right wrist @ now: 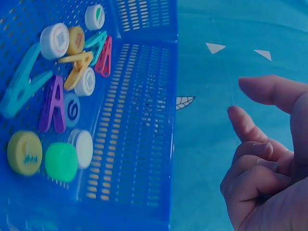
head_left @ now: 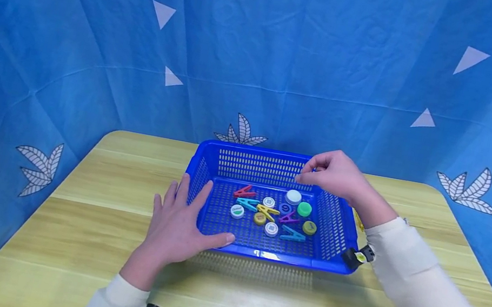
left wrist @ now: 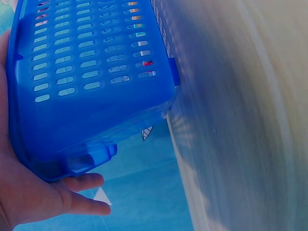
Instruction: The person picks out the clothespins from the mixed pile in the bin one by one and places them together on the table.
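A blue plastic basket [head_left: 258, 253] holds bottle caps and clothespins on its slatted floor. Among them are a red clothespin [head_left: 245, 192], a yellow clothespin [head_left: 267, 211], a purple clothespin [right wrist: 52, 105], a bright green cap [head_left: 304, 209] and a white cap [head_left: 293, 197]. My left hand [head_left: 179, 224] spreads its fingers at the basket's left front corner, touching the rim; in the left wrist view the basket's wall hides part of it. Over the back right of the basket hovers my right hand [head_left: 333, 174]. Its thumb and index finger stand apart with nothing between them, the other fingers loosely curled.
The basket stands on a wooden table [head_left: 80, 223] in front of a blue patterned curtain [head_left: 291, 63]. Something yellow [head_left: 356, 220] shows beside the basket's right wall, partly hidden by my right forearm. A black strap device [head_left: 358, 255] sits at my right wrist.
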Motion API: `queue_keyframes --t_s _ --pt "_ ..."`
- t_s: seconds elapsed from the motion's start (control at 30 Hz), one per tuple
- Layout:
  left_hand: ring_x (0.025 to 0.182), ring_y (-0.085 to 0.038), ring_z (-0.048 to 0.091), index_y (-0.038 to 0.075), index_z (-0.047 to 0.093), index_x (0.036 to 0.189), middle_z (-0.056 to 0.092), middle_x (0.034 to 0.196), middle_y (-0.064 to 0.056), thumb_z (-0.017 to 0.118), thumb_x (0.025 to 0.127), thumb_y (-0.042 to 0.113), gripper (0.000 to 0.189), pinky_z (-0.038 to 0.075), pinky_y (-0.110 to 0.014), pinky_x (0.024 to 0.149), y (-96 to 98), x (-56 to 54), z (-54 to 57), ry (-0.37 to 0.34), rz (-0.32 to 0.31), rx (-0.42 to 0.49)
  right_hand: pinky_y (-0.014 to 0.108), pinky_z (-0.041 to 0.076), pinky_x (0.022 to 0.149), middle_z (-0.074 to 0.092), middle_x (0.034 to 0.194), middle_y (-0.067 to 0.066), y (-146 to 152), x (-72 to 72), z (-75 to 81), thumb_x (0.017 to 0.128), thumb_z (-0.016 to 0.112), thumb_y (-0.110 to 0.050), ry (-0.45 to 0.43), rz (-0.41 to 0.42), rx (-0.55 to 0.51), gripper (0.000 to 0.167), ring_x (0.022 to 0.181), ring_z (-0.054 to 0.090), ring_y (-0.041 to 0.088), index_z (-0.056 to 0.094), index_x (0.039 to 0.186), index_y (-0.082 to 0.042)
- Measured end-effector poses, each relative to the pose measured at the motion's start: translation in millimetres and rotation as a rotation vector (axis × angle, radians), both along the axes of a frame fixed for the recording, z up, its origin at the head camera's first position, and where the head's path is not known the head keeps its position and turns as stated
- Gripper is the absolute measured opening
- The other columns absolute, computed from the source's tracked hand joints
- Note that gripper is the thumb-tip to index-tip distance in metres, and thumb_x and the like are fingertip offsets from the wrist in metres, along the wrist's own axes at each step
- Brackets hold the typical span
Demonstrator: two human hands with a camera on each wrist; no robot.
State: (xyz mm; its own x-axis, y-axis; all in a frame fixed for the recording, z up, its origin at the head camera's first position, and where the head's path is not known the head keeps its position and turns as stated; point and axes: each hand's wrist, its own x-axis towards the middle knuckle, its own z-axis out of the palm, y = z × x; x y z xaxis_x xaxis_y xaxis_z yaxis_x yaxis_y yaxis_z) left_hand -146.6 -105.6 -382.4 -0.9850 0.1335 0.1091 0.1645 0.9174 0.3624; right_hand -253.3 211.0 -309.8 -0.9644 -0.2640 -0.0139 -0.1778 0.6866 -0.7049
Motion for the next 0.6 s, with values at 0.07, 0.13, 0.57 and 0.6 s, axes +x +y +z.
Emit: queue_keyframes --t_s 0.07,0.13,0.57,0.6 --pt "0.146 -0.05 0.004 0.025 0.024 0.161 0.001 0.164 -0.022 0.051 0.064 0.096 0.123 0.001 -0.073 0.109 -0.2 -0.1 -0.2 0.001 0.0 0.0 0.038 0.038 0.067 0.05 0.066 0.002 -1.3 -2.5 -1.4 0.085 0.08 -0.03 -0.007 0.006 -0.009 0.021 0.074 0.05 0.025 0.076 0.089 -0.01" --pt "0.146 -0.05 0.004 0.025 0.024 0.161 0.001 0.164 -0.022 0.05 0.064 0.096 0.123 0.001 -0.073 0.109 -0.2 -0.3 -0.6 0.002 0.001 -0.001 0.038 0.039 0.069 0.055 0.07 0.003 -2.0 -4.7 -2.5 0.085 0.08 -0.03 -0.01 0.008 -0.014 0.021 0.077 0.051 0.026 0.076 0.088 -0.01" --pt "0.146 -0.05 0.005 0.024 0.024 0.161 0.003 0.164 -0.022 0.053 0.065 0.094 0.122 0.001 -0.074 0.108 1.3 -0.7 -2.3 0.014 0.001 0.0 0.035 0.038 0.06 0.061 0.072 0.001 -16.1 -12.0 -7.4 0.083 0.08 -0.028 -0.018 0.128 0.132 0.017 0.07 0.05 0.022 0.074 0.077 -0.014" --pt "0.146 -0.05 0.006 0.024 0.025 0.161 0.004 0.164 -0.023 0.053 0.065 0.094 0.122 0.001 -0.074 0.108 1.5 -0.4 -2.5 0.016 -0.001 0.001 0.034 0.037 0.059 0.062 0.071 0.0 -18.1 -12.3 -8.7 0.083 0.08 -0.027 -0.021 0.147 0.148 0.016 0.067 0.049 0.021 0.073 0.075 -0.014"
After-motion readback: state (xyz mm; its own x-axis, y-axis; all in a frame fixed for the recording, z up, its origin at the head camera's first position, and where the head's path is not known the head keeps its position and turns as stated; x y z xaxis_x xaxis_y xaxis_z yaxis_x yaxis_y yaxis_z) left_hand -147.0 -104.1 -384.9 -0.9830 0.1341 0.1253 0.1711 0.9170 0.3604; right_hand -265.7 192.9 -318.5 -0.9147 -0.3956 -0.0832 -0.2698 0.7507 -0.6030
